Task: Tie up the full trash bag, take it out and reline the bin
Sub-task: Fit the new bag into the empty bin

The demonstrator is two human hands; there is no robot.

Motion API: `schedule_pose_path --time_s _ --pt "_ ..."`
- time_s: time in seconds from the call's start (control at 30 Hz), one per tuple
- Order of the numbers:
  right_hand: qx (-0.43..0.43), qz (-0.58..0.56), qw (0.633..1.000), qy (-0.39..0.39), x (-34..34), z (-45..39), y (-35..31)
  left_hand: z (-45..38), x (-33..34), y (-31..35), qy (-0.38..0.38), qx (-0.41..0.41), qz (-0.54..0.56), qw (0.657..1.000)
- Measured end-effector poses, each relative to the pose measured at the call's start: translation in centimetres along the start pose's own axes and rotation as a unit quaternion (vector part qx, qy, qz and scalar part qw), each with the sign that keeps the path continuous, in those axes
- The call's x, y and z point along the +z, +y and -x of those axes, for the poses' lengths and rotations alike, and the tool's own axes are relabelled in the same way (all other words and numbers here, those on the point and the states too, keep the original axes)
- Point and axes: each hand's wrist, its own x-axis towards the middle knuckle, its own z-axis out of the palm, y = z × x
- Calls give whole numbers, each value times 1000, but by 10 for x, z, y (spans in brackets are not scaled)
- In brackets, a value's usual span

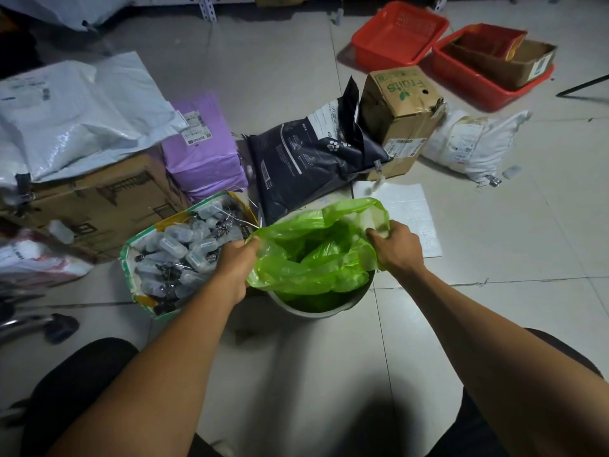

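On the tiled floor, just ahead of the person's knees, one green trash bag (313, 255) sat in one pale round bin (316, 306), its mouth raised above the rim. The left hand (235, 263) pinched the bag's left edge and the right hand (397, 247) held the right edge in curled fingers, spreading the mouth, probably to seat the liner over the rim or to gather it for tying; which, I cannot tell. Touching the bin's left side stood one open carton of small plastic bottles (184, 249). Beyond lay one dark paw-print bag (306, 166), one fruit carton (400, 113) and, toward the far right corner, two red baskets (400, 33).
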Motion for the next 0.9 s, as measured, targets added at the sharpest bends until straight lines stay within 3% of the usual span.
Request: schedule_pose_path --time_s 0.1,0.27,0.47,0.53,0.63,0.73,0.8,0.9 --pt "-4 38 999 -12 3 3 12 0 -4 -10 19 42 -95 994" --pt "-6 77 997 -16 5 10 29 -6 -16 -32 63 95 -300 947" --pt "-49 7 999 -22 4 10 26 0 -12 -28 49 96 -210 972" --pt "-80 -12 997 -4 3 11 22 7 -9 -20 91 152 -220 959" --pt "-139 8 988 67 2 14 14 18 -7 -12 132 323 -293 891" --pt "-202 93 966 133 2 18 2 26 2 -9 43 427 -386 817" --pt "-250 134 948 143 2 22 -6 33 9 -6 3 450 -464 763" --pt "-310 143 933 114 4 27 -10 40 16 -3 -14 403 -573 713"
